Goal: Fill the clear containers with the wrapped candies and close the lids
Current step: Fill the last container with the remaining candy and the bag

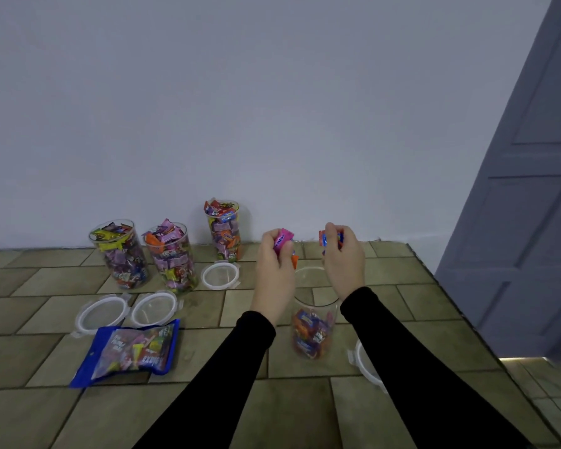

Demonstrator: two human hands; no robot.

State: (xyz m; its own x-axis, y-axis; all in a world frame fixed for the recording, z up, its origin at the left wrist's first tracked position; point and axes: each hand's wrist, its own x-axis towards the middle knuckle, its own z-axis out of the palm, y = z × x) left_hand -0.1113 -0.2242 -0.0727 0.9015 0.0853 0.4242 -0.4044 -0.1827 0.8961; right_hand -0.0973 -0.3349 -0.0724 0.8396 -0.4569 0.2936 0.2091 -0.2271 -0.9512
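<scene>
A clear container stands between my forearms, its bottom third filled with wrapped candies. My left hand hovers above its left rim and grips a pink candy plus an orange one. My right hand is above the right rim, pinching orange and blue candies. Three full containers stand open by the wall. Their white-rimmed lids lie on the floor in front of them.
A blue candy bag lies flat at the lower left. Another lid is partly hidden under my right sleeve. A grey door stands at the right. The floor is tan tile, and a pale wall runs behind the containers.
</scene>
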